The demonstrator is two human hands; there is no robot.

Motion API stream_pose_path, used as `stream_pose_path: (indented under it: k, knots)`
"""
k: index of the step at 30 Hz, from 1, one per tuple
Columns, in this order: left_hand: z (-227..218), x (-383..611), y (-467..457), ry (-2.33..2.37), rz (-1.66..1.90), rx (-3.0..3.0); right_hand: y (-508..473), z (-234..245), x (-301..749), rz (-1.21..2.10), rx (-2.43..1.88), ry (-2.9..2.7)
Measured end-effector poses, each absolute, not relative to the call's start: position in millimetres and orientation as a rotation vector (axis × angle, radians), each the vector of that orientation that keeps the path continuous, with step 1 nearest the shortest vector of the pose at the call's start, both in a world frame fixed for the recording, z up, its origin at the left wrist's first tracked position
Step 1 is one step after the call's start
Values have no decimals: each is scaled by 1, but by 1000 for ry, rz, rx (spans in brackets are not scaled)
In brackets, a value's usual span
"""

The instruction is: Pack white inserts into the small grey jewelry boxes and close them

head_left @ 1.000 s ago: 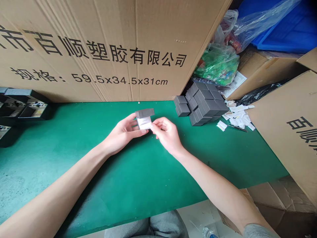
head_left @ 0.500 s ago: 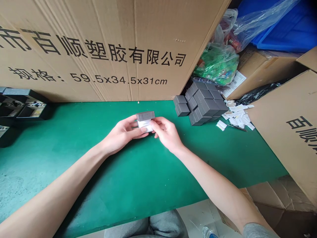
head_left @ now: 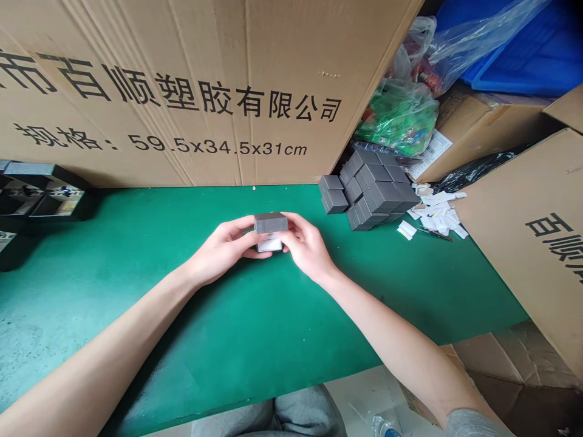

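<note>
Between my two hands is a small dark grey box point(head_left: 271, 223), with a white part showing below its grey upper part. My left hand point(head_left: 223, 249) grips it from the left, thumb across the front and fingers behind and beneath. On the other side my right hand point(head_left: 307, 246) holds it too, its thumb at the front right and fingers behind the box. Both hands are closed on it above the green table point(head_left: 255, 321). The fingertips at the back are hidden.
Several similar grey boxes point(head_left: 378, 188) are stacked at right, beside white paper pieces point(head_left: 439, 215) and dark tweezers point(head_left: 435, 234). Open black boxes point(head_left: 59, 197) stand at far left. A large carton point(head_left: 191, 36) walls the back; another carton point(head_left: 523, 212) stands at right.
The box has come slightly down and right, and its grey top now covers more of the white part. My right thumb has moved from the white part up to the grey top's edge.
</note>
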State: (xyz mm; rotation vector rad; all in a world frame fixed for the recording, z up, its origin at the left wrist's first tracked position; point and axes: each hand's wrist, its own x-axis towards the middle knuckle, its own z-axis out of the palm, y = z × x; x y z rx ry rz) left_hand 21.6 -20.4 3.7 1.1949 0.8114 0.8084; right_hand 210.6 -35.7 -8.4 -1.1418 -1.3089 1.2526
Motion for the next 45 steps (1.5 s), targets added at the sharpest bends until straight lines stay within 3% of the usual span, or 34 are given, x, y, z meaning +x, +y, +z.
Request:
stream_pose_path:
  k: [7,24,32,45]
  knots:
    - [5,24,-21,859,846,1136,-40,-10,210,1048,-1170,-1260]
    - [5,25,-22,852,809,1217,-40,-19,217,304,-1272,-1910]
    - [5,25,-22,871,800,1203,-39,-4,223,214,-1386,-2300]
    - [5,26,-23,857,774,1219,-42,-1,218,213,-1536,-2358]
